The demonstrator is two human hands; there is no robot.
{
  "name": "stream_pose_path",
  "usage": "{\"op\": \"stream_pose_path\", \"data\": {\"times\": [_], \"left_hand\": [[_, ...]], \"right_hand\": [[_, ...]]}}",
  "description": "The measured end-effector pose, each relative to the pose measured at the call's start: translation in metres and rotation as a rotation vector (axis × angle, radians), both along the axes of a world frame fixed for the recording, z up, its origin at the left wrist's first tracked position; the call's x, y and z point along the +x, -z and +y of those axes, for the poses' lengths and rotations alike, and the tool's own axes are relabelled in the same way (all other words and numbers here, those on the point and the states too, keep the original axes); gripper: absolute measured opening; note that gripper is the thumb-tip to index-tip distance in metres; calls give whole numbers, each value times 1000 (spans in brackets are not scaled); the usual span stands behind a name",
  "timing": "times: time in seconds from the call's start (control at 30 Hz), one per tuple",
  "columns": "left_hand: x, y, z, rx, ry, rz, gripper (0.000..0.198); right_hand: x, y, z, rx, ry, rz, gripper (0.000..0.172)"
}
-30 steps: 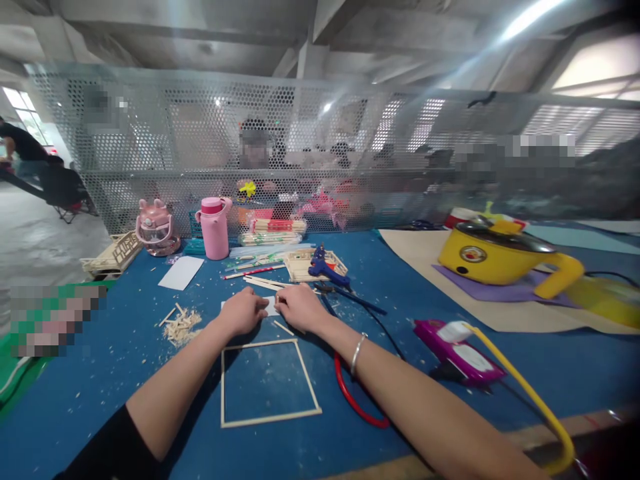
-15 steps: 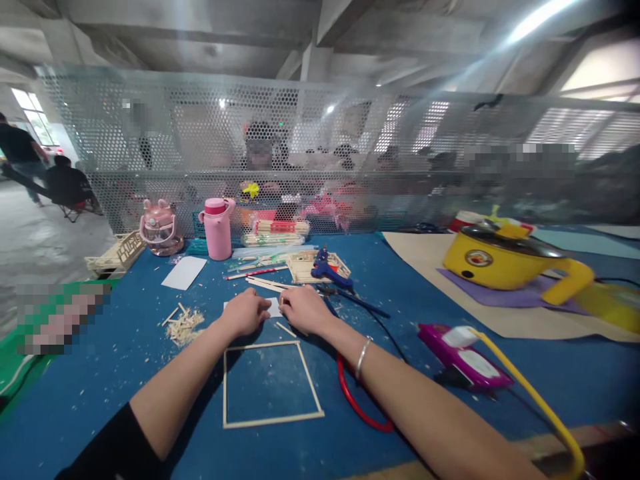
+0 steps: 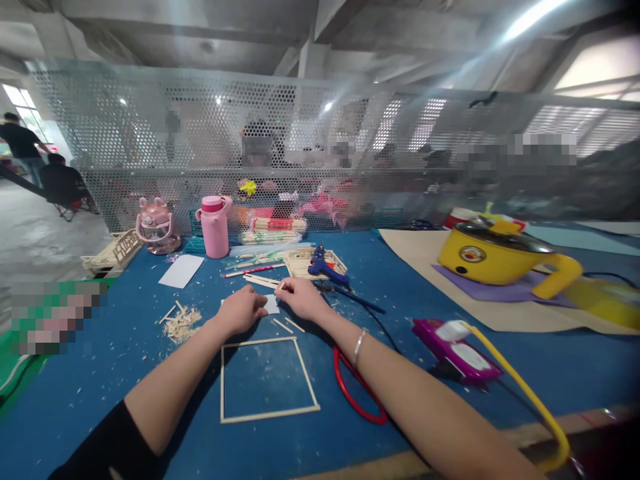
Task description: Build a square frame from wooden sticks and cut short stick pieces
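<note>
My left hand (image 3: 243, 311) rests with curled fingers at a small white paper (image 3: 271, 305); whatever it pinches is hidden. My right hand (image 3: 303, 298) is closed just right of the paper, a pale tip of a thin wooden stick (image 3: 283, 286) showing at its fingertips. Nearer to me lies a four-sided frame of wooden sticks (image 3: 270, 417), flat on the blue table (image 3: 260, 380). Two short stick pieces (image 3: 283, 326) lie between the frame and my hands. Longer sticks (image 3: 260, 281) lie just beyond my fingers.
A blue glue gun (image 3: 325, 268) lies over a small stick tray behind my right hand. Stick scraps (image 3: 183, 324) are piled left. A red loop (image 3: 357, 407) lies beneath my right forearm. A purple power strip (image 3: 457, 353) and yellow pot (image 3: 495, 257) stand right; a pink flask (image 3: 215, 230) stands behind.
My right hand has shifted slightly up and away from the paper. Two short stick pieces now show clear below it, where one showed before. The view has moved slightly.
</note>
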State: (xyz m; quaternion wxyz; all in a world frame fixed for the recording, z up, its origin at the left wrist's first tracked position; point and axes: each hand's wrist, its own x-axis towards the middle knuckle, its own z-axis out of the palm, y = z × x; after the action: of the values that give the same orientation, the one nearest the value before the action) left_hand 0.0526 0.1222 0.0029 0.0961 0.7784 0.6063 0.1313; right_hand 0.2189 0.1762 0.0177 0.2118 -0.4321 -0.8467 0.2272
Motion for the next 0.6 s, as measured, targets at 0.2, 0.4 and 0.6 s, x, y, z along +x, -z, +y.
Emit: {"op": "stream_pose_path", "data": {"times": [0.2, 0.4, 0.6], "left_hand": [[1, -10, -8, 166, 68, -213, 22], [1, -11, -11, 256, 82, -386, 16], [1, -11, -14, 279, 73, -339, 15]], "right_hand": [[1, 0, 0, -279, -180, 266, 22], [-1, 1, -2, -452, -284, 417, 36], [-2, -1, -3, -514, -280, 520, 38]]}}
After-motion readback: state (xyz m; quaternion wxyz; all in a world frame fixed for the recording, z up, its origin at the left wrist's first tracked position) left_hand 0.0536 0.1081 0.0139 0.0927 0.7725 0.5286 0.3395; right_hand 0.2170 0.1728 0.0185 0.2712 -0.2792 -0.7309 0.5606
